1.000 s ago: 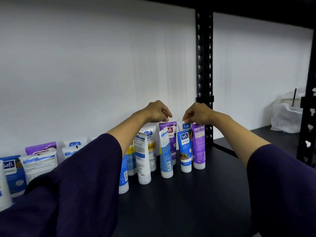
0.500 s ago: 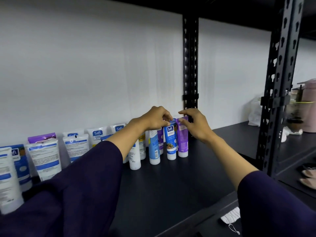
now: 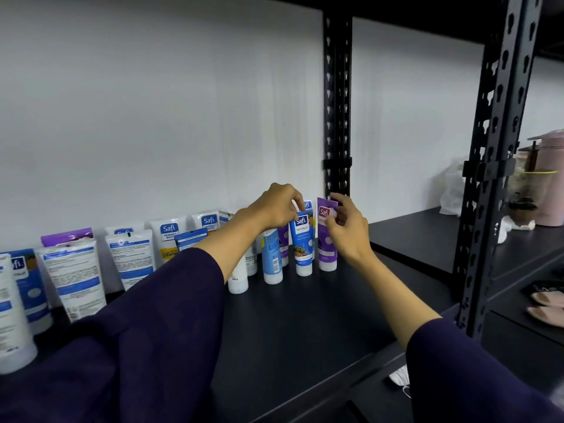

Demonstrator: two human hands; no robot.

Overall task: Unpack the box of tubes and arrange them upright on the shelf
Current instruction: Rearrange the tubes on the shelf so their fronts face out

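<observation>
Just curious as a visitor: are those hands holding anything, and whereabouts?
Yes. The left hand pinches the blue tube at its top edge; the right hand pinches the purple tube near its top. Both tubes stand upright on the shelf.

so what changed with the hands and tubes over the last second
The right hand turned from a knuckles-up pinch to gripping the purple tube from its side. The left hand shifted onto the top of the blue Naturals tube. Both tubes stayed upright on the shelf, as did the others.
</observation>
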